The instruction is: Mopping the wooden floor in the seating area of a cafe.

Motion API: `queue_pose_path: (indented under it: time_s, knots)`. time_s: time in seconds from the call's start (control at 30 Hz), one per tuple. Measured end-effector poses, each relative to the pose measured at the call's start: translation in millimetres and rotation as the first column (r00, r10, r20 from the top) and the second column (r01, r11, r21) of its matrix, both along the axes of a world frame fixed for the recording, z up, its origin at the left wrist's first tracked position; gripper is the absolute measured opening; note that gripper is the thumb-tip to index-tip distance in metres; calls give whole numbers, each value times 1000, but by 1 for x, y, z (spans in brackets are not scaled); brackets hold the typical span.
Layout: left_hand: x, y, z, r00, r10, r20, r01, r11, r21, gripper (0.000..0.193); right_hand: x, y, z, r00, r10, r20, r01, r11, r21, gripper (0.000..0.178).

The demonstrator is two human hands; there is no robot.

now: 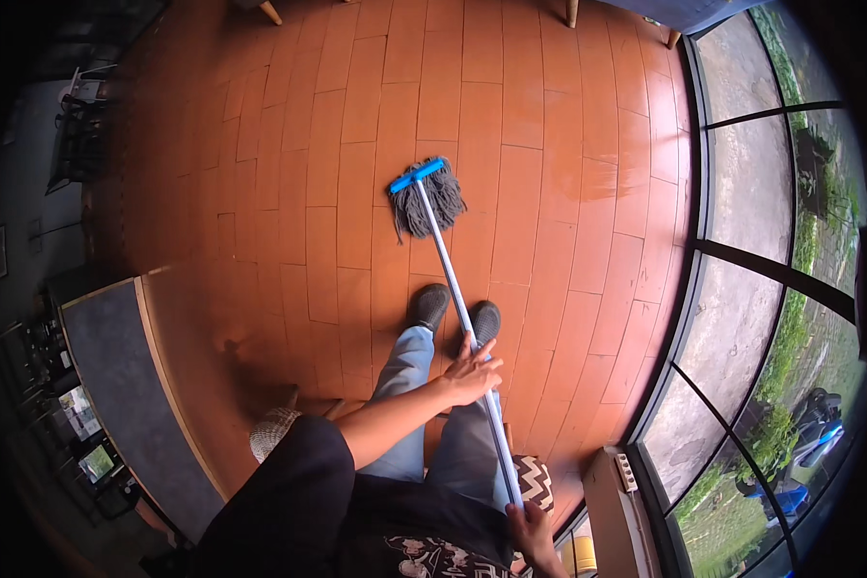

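A string mop [429, 204] with a blue clamp and grey strands rests on the reddish-brown plank floor [356, 125] ahead of my feet. Its pale metal handle runs back toward my body, tilted slightly to the right. My left hand [472, 374] grips the middle of the handle, the fingers partly spread over it. Lower down, close to my right side, my right hand [532, 530] is closed around the handle's upper end. Both of my dark shoes [428, 306] stand just behind the strands, one on either side of the handle.
Dark-framed glass panes [742, 183] line the right side. Behind me are a zigzag-patterned cushion [534, 482] and a power strip [625, 472] on a low ledge. A grey-topped table [130, 385] stands at left. Furniture legs [572, 13] show at the far edge.
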State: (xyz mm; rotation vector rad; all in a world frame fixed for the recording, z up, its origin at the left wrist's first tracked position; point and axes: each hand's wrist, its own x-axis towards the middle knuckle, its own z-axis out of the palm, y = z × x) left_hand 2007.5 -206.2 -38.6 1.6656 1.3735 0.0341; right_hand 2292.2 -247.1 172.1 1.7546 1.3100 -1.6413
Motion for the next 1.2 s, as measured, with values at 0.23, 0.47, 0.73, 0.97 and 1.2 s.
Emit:
queue_pose_path:
  time_s: [0.23,0.47,0.73,0.97,1.2]
  knots:
    - [-206,88,-48,914,35,-405,-48,999,-21,18,-192,73,-105,750,-589,-301,351,741,-573,18]
    - [-96,21,-44,985,90,-149,-94,995,-20,15,-95,29,-52,696,-717,-35,571,582,-579,13]
    - [73,-72,60,917,-123,379,164,983,-78,9,-10,-35,145,773,-562,295,631,730,-262,16]
    - [7,-34,23,933,-285,219,272,958,86,7,-38,-55,92,690,-708,152,719,646,-254,14]
    - [-153,80,-45,948,-181,-262,198,979,40,11,-179,1,-59,564,-823,-65,751,544,-374,25]
